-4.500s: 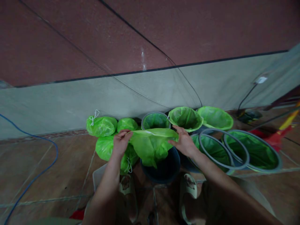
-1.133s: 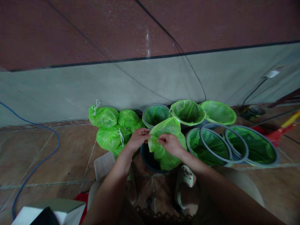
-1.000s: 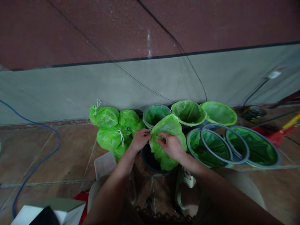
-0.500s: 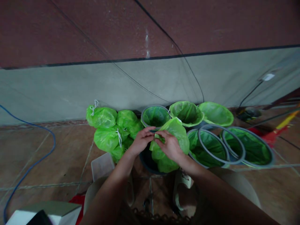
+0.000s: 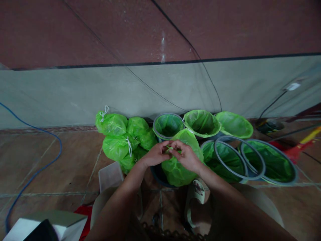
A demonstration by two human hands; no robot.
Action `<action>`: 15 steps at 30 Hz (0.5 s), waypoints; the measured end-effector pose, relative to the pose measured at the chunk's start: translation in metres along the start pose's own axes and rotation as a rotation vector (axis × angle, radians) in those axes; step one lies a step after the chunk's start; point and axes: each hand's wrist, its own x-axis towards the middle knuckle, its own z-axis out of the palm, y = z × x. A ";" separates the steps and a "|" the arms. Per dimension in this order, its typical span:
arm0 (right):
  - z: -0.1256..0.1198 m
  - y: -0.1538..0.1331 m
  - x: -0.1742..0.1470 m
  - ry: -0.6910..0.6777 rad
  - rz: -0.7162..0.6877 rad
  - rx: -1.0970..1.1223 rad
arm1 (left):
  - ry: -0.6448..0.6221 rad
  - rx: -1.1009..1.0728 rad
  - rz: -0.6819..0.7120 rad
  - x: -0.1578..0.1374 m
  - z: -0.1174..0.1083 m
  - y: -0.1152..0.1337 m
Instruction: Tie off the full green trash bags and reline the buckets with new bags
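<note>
Green bag (image 5: 184,172) under both hands (image 5: 157,154), edge pinched.

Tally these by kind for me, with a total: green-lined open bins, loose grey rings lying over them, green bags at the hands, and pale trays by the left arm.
Green-lined open bins: 5
Loose grey ring: 1
Green bag at the hands: 1
Pale tray: 1
Total: 8

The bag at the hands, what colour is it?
The bag is bright green: head view.
</note>
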 end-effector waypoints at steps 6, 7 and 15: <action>-0.019 -0.003 0.007 0.086 0.055 0.299 | -0.032 0.217 -0.047 -0.002 -0.002 -0.005; -0.024 -0.005 0.008 0.147 0.074 0.353 | -0.039 0.288 -0.054 -0.003 -0.002 -0.006; -0.070 -0.003 0.016 0.675 0.080 0.521 | 0.174 0.767 -0.099 -0.009 -0.018 -0.027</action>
